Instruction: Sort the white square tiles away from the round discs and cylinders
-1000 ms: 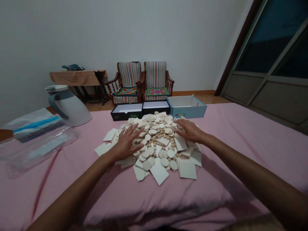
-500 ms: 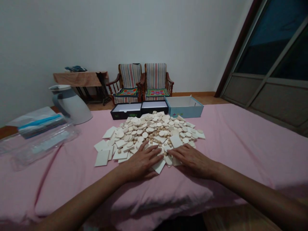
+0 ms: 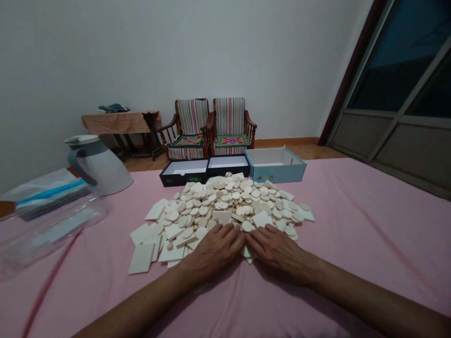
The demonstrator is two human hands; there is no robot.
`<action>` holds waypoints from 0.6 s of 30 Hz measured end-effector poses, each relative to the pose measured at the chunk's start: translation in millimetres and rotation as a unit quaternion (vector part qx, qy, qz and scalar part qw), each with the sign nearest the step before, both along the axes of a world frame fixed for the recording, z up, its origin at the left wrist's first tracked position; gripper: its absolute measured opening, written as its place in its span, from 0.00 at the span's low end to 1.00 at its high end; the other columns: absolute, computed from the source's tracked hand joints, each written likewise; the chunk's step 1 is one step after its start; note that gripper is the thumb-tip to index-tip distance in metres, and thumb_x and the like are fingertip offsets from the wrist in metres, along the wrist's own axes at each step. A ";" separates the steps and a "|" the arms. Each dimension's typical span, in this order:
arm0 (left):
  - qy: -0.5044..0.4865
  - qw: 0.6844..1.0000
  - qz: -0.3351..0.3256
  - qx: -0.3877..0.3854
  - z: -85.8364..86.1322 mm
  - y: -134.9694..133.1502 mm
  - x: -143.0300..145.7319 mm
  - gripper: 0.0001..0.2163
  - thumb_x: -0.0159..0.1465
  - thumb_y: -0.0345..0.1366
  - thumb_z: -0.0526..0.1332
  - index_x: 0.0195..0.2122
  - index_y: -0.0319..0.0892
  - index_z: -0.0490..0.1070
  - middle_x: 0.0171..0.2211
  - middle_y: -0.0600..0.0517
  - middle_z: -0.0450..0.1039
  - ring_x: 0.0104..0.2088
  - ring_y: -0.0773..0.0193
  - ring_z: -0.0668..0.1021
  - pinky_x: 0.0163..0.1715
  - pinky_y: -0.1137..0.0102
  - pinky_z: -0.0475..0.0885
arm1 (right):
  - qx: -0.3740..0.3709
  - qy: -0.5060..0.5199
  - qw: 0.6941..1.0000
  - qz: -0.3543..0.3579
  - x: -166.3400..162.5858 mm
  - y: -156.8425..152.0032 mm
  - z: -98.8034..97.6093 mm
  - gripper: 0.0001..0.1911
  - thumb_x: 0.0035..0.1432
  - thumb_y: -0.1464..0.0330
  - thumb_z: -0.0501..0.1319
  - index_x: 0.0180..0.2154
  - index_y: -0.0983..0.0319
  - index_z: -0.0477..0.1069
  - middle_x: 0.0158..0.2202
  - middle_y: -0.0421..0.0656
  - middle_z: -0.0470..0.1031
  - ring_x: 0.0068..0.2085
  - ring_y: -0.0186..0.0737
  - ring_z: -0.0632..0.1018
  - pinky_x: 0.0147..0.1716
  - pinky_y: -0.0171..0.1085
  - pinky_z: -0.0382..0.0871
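A wide heap of pale pieces, mostly round discs and square tiles with small beads among them, lies on the pink cloth in front of me. My left hand rests palm down on the heap's near edge, fingers lying bent over the pieces. Beside it, almost touching, my right hand also lies palm down on the near edge, its fingers reaching onto the discs and tiles. Neither hand visibly grips a piece; what is under the palms is hidden. A square tile sits just beyond my right fingertips.
Behind the heap stand a black two-part box and a light blue open box. To the left are a white and grey jug, clear plastic packaging and a blue-edged packet. Two wooden armchairs stand by the wall.
My hands have drawn closer together at the near edge, and their fingers are more bent and less spread. The camera view has shifted slightly.
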State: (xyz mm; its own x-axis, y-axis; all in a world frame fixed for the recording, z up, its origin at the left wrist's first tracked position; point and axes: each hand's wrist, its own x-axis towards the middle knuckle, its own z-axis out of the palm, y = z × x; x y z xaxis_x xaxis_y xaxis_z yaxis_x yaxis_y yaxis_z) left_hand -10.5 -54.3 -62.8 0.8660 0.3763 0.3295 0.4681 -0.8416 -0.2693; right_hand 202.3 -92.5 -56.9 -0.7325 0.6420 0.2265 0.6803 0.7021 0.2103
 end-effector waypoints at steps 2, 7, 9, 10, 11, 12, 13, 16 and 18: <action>-0.013 1.000 0.010 -0.002 4.4 10.5 -0.3 0.10 0.67 0.32 0.55 0.49 0.39 0.66 0.47 0.43 0.73 0.48 0.56 0.74 0.45 0.62 0.68 | -0.001 -0.007 1.000 0.012 -1.5 4.9 2.7 0.07 0.61 0.75 0.55 0.42 0.64 0.68 0.37 0.44 0.71 0.35 0.42 0.69 0.35 0.42 0.59; -0.042 0.997 0.061 -0.009 19.5 37.8 3.1 0.08 0.64 0.31 0.58 0.44 0.38 0.68 0.45 0.44 0.74 0.46 0.54 0.74 0.44 0.60 0.69 | -0.040 -0.012 0.999 0.028 -3.7 18.8 17.6 0.09 0.59 0.75 0.56 0.43 0.63 0.68 0.39 0.45 0.70 0.37 0.43 0.69 0.38 0.42 0.59; -0.047 0.996 0.076 -0.016 25.9 48.0 3.7 0.07 0.64 0.31 0.57 0.43 0.38 0.69 0.43 0.45 0.75 0.45 0.54 0.75 0.44 0.60 0.70 | -0.066 -0.016 0.997 0.028 -3.1 23.3 26.1 0.09 0.58 0.73 0.57 0.43 0.63 0.68 0.40 0.46 0.70 0.39 0.43 0.69 0.39 0.42 0.59; -0.047 0.995 0.084 -0.019 29.1 53.3 3.1 0.07 0.65 0.31 0.56 0.43 0.38 0.69 0.42 0.45 0.75 0.44 0.54 0.75 0.43 0.60 0.70 | -0.080 -0.016 0.996 0.027 -2.3 25.5 30.3 0.10 0.57 0.71 0.58 0.42 0.64 0.68 0.40 0.47 0.70 0.39 0.44 0.69 0.39 0.42 0.60; -0.046 0.994 0.094 -0.020 32.0 58.9 1.6 0.07 0.65 0.31 0.56 0.43 0.38 0.69 0.41 0.45 0.75 0.44 0.54 0.75 0.43 0.61 0.70 | -0.093 -0.015 0.995 0.025 -1.2 28.0 34.1 0.10 0.56 0.69 0.59 0.42 0.64 0.68 0.40 0.47 0.70 0.40 0.45 0.69 0.40 0.43 0.60; -0.046 0.993 0.109 -0.020 34.6 65.0 -1.1 0.07 0.66 0.31 0.55 0.42 0.39 0.70 0.40 0.45 0.75 0.43 0.54 0.75 0.43 0.60 0.70 | -0.104 -0.010 0.994 0.022 0.4 30.9 37.4 0.11 0.55 0.68 0.60 0.42 0.64 0.68 0.41 0.48 0.70 0.40 0.45 0.69 0.41 0.43 0.60; -0.047 0.991 0.128 -0.018 36.8 71.6 -4.9 0.07 0.66 0.31 0.54 0.42 0.39 0.70 0.40 0.45 0.76 0.43 0.54 0.75 0.42 0.60 0.70 | -0.112 -0.002 0.994 0.016 2.3 34.4 40.1 0.12 0.55 0.68 0.59 0.42 0.64 0.69 0.41 0.48 0.70 0.41 0.45 0.69 0.42 0.44 0.61; -0.070 0.978 0.196 -0.033 40.3 93.6 -24.4 0.10 0.67 0.33 0.52 0.44 0.39 0.71 0.43 0.43 0.76 0.45 0.52 0.75 0.45 0.58 0.70 | -0.118 0.044 0.991 -0.033 10.6 50.0 44.9 0.13 0.57 0.71 0.56 0.45 0.64 0.69 0.44 0.50 0.71 0.44 0.46 0.70 0.45 0.43 0.62; -0.117 0.960 0.242 -0.079 41.7 107.3 -43.4 0.15 0.68 0.40 0.51 0.49 0.38 0.70 0.46 0.42 0.75 0.47 0.52 0.75 0.47 0.59 0.69 | -0.115 0.081 0.985 -0.096 17.0 63.0 47.4 0.14 0.59 0.69 0.54 0.47 0.65 0.68 0.45 0.52 0.71 0.46 0.47 0.71 0.45 0.43 0.62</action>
State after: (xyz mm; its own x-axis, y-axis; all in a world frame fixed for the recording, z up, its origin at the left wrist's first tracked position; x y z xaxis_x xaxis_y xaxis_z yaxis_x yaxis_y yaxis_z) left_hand -54.0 52.9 -21.1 0.4866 0.7767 0.4000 0.8463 -0.5327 0.0046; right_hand 219.3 -29.6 -9.5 -0.5580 0.8137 0.1630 0.8173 0.5729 -0.0620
